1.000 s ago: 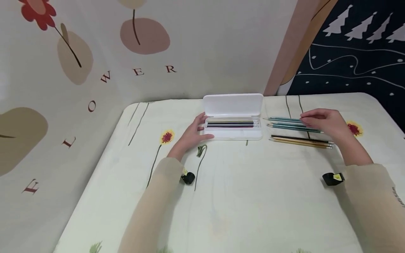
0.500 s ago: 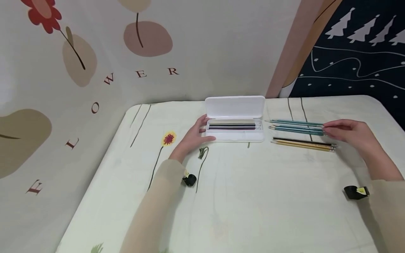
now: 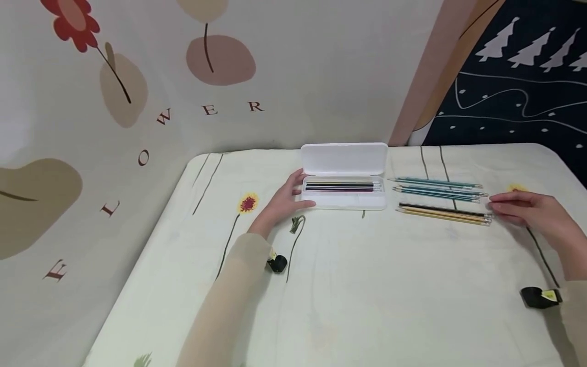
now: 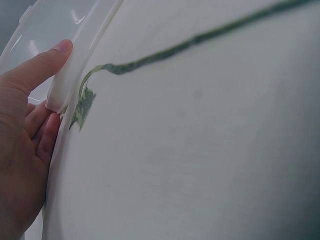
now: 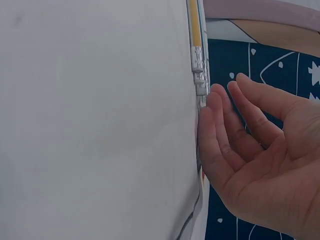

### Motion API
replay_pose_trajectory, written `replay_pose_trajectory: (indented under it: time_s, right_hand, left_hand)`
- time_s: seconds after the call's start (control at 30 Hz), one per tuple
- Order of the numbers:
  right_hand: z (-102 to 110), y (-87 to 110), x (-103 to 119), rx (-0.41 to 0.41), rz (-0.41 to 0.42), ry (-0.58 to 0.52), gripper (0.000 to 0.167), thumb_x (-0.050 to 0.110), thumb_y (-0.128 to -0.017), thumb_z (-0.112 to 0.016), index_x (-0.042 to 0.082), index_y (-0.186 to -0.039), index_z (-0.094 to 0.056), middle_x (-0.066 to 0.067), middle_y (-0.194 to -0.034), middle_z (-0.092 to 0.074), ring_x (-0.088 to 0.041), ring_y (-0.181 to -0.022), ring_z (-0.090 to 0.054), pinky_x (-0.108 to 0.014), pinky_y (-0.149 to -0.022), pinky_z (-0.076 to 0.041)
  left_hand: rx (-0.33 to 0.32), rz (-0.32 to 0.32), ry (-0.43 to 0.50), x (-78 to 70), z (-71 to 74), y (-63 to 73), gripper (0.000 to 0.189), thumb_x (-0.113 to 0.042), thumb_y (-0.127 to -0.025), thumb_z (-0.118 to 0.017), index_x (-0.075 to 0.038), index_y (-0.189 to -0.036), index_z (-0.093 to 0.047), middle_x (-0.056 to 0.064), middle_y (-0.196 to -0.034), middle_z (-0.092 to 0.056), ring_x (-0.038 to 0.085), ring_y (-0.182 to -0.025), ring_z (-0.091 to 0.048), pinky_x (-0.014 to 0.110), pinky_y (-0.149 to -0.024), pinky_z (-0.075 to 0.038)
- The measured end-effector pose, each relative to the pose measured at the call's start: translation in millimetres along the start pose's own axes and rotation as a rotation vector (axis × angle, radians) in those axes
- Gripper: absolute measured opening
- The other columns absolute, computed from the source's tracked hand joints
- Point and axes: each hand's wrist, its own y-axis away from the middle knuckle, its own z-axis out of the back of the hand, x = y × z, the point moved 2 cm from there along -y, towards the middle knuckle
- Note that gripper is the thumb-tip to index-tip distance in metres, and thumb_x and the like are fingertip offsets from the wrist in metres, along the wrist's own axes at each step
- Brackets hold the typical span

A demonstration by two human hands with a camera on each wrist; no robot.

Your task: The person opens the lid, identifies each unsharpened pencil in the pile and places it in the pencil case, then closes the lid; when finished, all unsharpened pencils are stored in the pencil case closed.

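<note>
An open white pencil case (image 3: 344, 202) lies near the far edge, its lid raised at the back and dark pencils (image 3: 341, 187) inside. My left hand (image 3: 283, 200) holds the case by its left end. In the left wrist view the thumb (image 4: 50, 60) lies over the case's wall, other fingers by its corner. To the right of the case are teal pencils (image 3: 437, 192), with a black pencil (image 3: 440, 208) and gold pencils (image 3: 442, 216) nearer me. My right hand (image 3: 534, 206) is just beyond their eraser ends, holding nothing, fingers loosely bent in the right wrist view.
A pale cloth with printed flowers (image 3: 248, 204) covers the table (image 3: 367, 285). Behind and to the left hangs a light printed curtain (image 3: 298, 76); a dark cloth with white trees (image 3: 504, 107) is at the back right. Black wrist cameras (image 3: 277, 263) sit under the sleeves.
My right hand has moved right and toward me, off the teal pencils, which now lie free on the cloth. The left hand keeps its hold on the case. The head view has shifted slightly.
</note>
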Motion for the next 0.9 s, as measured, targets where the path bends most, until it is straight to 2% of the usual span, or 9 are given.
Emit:
replay_pose_trajectory:
  time_s: [0.2, 0.3, 0.37, 0.43, 0.5, 0.6, 0.67, 0.8, 0.9]
  right_hand:
    - [1, -2.3, -16, 0.072, -0.018, 0.107, 0.055, 0.051, -0.093, -0.064, 0.013, -0.132, -0.058, 0.043, -0.087, -0.046, 0.015, -0.081, -0.051, -0.011, -0.068, -0.05]
    - [1, -1.0, -16, 0.133, -0.001, 0.163, 0.051, 0.052, -0.092, -0.065, 0.02, -0.132, -0.059, 0.045, -0.088, -0.045, 0.017, -0.085, -0.044, -0.011, -0.07, -0.046]
    - [1, 0.1, -14, 0.156, 0.011, 0.19, 0.048, 0.051, -0.092, -0.066, 0.021, -0.13, -0.062, 0.046, -0.087, -0.046, 0.017, -0.086, -0.041, -0.017, -0.076, -0.046]
    - [0, 0.7, -10, 0.177, 0.024, 0.211, 0.05, 0.05, -0.092, -0.067, 0.019, -0.131, -0.062, 0.045, -0.086, -0.048, 0.018, -0.087, -0.042, -0.02, -0.08, -0.044]
    - [1, 1.1, -6, 0.188, 0.034, 0.237, 0.059, 0.052, -0.091, -0.067, 0.011, -0.133, -0.062, 0.044, -0.085, -0.05, 0.015, -0.085, -0.043, -0.024, -0.081, -0.042]
    - [3, -0.6, -2, 0.192, 0.048, 0.266, 0.059, 0.048, -0.091, -0.069, 0.006, -0.131, -0.063, 0.039, -0.085, -0.054, 0.01, -0.085, -0.046, -0.024, -0.079, -0.042]
    - [4, -2.1, -1, 0.184, 0.049, 0.289, 0.057, 0.047, -0.09, -0.07, 0.005, -0.13, -0.064, 0.033, -0.089, -0.06, 0.002, -0.09, -0.046, -0.029, -0.081, -0.042]
    - [3, -2.0, 10, 0.168, 0.061, 0.322, 0.053, 0.036, -0.091, -0.072, 0.0, -0.128, -0.063, 0.008, -0.103, -0.072, 0.003, -0.086, -0.048, -0.033, -0.08, -0.043]
    - [2, -0.8, 18, 0.177, 0.073, 0.336, 0.046, 0.028, -0.092, -0.072, -0.003, -0.126, -0.064, -0.005, -0.107, -0.073, 0.012, -0.077, -0.047, -0.026, -0.074, -0.044]
  left_hand:
    - [0.004, 0.005, 0.004, 7.3, -3.9, 3.4, 0.101, -0.024, -0.084, -0.082, -0.023, -0.16, -0.016, 0.003, -0.161, -0.036, 0.031, -0.138, -0.047, 0.046, -0.119, -0.036]
    - [0.008, 0.009, 0.001, 10.8, -4.0, 3.9, 0.101, -0.025, -0.084, -0.082, -0.024, -0.16, -0.015, 0.003, -0.161, -0.036, 0.031, -0.139, -0.047, 0.046, -0.119, -0.036]
    - [0.011, 0.015, -0.004, 11.8, -3.5, 3.9, 0.101, -0.026, -0.084, -0.082, -0.024, -0.16, -0.015, 0.003, -0.161, -0.036, 0.031, -0.139, -0.047, 0.046, -0.119, -0.036]
    - [0.01, 0.024, -0.009, 11.6, -2.5, 3.7, 0.101, -0.028, -0.084, -0.082, -0.025, -0.16, -0.015, 0.003, -0.161, -0.036, 0.03, -0.14, -0.046, 0.046, -0.12, -0.035]
    - [0.009, 0.027, -0.01, 9.5, -1.3, 3.0, 0.101, -0.028, -0.084, -0.081, -0.026, -0.16, -0.015, 0.003, -0.161, -0.036, 0.03, -0.14, -0.046, 0.046, -0.12, -0.035]
    - [0.011, 0.021, -0.011, 5.5, 0.1, -0.1, 0.101, -0.028, -0.084, -0.081, -0.026, -0.16, -0.015, 0.003, -0.161, -0.036, 0.03, -0.14, -0.045, 0.046, -0.12, -0.035]
    - [0.011, 0.012, -0.014, 2.5, 0.7, -1.8, 0.101, -0.028, -0.084, -0.081, -0.025, -0.16, -0.015, 0.004, -0.161, -0.036, 0.03, -0.14, -0.045, 0.046, -0.12, -0.035]
    - [0.008, 0.001, -0.019, 0.9, 3.2, -3.8, 0.1, -0.026, -0.085, -0.081, -0.024, -0.16, -0.014, 0.004, -0.161, -0.036, 0.03, -0.14, -0.046, 0.045, -0.12, -0.035]
    - [0.007, 0.0, -0.017, 2.3, 4.6, -4.7, 0.101, -0.026, -0.085, -0.081, -0.023, -0.16, -0.014, 0.003, -0.162, -0.034, 0.03, -0.14, -0.046, 0.045, -0.12, -0.035]
